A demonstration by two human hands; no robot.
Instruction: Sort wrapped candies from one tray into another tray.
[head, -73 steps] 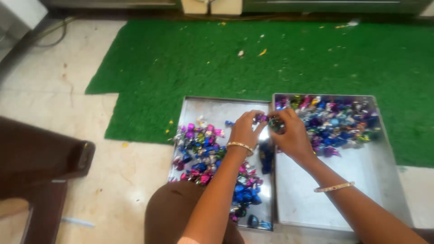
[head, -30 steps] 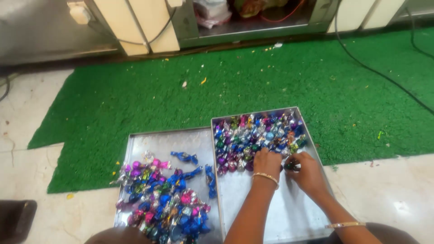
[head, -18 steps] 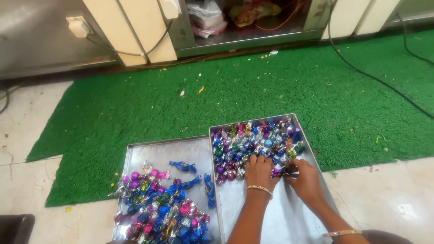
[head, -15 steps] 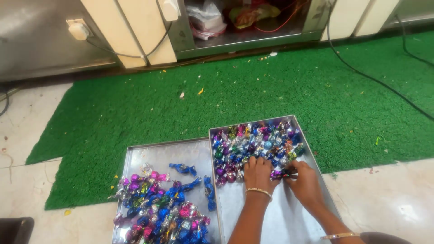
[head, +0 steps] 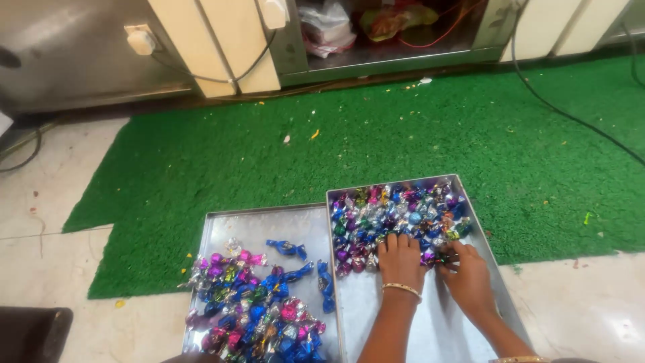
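Two shallow metal trays lie side by side on the floor. The right tray [head: 485,250] holds a pile of foil-wrapped candies [head: 396,215] at its far end. My left hand [head: 400,261], a thin bangle on its wrist, lies palm down on the near edge of that pile with fingers stretched out. My right hand [head: 468,277] is beside it, fingertips curled into the candies at the pile's right edge; whether they grip one is hidden. The left tray [head: 269,223] holds a second heap of blue, pink and green candies [head: 252,309], untouched.
A green turf mat [head: 416,141] lies under the trays' far ends, with pale tiled floor around it. A black cable [head: 571,114] crosses the mat at right. Cabinet legs, a wall socket [head: 142,39] and bags stand along the far edge. A dark object [head: 30,333] sits at lower left.
Both hands have moved from the seam between the trays into the right tray and up onto its candy pile. In the last half second they barely shift.
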